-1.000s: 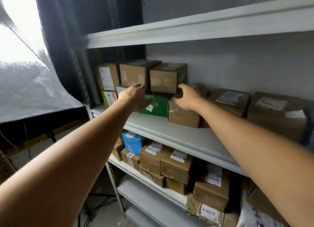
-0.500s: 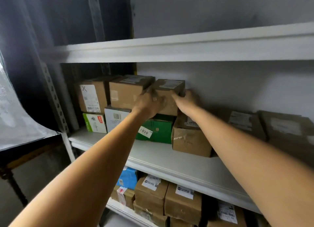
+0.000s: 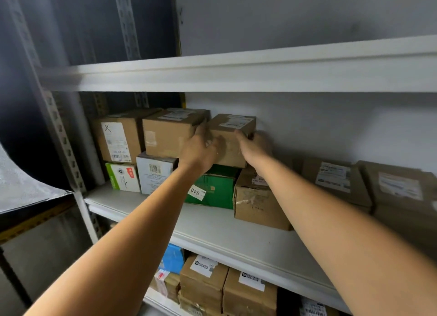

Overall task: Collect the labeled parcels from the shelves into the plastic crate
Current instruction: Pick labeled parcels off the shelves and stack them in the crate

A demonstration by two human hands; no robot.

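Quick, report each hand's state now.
Left hand: grips the top cardboard box at its left side.
Right hand: grips the same box at its right side.

Light: soft and moderate, even on the grey wall (image 3: pixel 307 126); your brightest patch is the pale sheet (image 3: pixel 21 183) at left.
Shadow: deep in the upper left corner and beneath the upper shelf (image 3: pixel 236 77).
Blur: your left hand (image 3: pixel 201 148), your right hand (image 3: pixel 254 145), the cardboard box (image 3: pixel 230 155) they grip, the flat parcel (image 3: pixel 399 188) far right.
Distortion: shelf edges bend toward the frame's edges.
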